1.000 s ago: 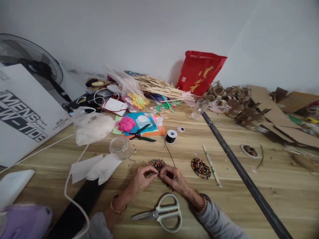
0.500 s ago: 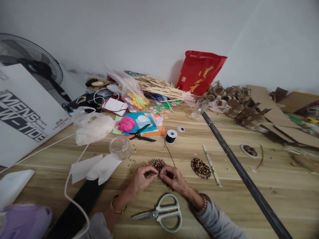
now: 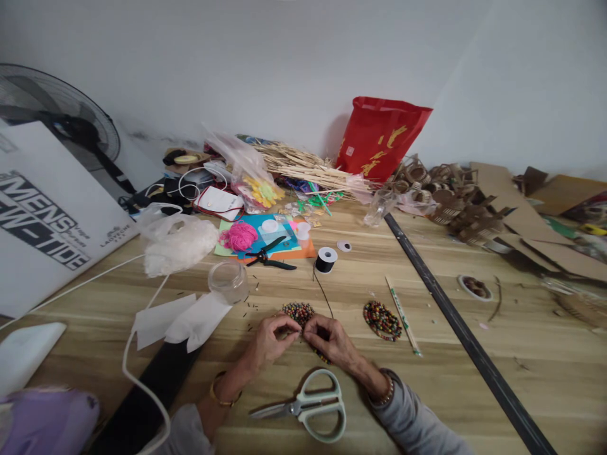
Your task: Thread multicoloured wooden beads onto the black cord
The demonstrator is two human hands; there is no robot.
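Note:
My left hand (image 3: 274,338) is closed in a pinch; what its fingertips hold is too small to make out. Tip to tip with it, my right hand (image 3: 332,341) pinches too, and black cord (image 3: 322,287) runs to it from a black spool (image 3: 326,260). Multicoloured beads (image 3: 298,311) lie in a heap just beyond the fingertips, and some beads (image 3: 322,357) show under my right hand. A coil of strung beads (image 3: 382,320) rests to the right. Close to me, between the forearms, lie scissors (image 3: 308,404) with pale handles, blades spread slightly.
Left are a clear jar (image 3: 228,282), white paper (image 3: 199,319) and a white cable (image 3: 130,366). Farther back lie black-handled pliers (image 3: 270,254) and pink yarn (image 3: 239,236). A thin stick (image 3: 403,316) and a long dark strip (image 3: 446,309) lie right. A red bag (image 3: 384,139) stands behind.

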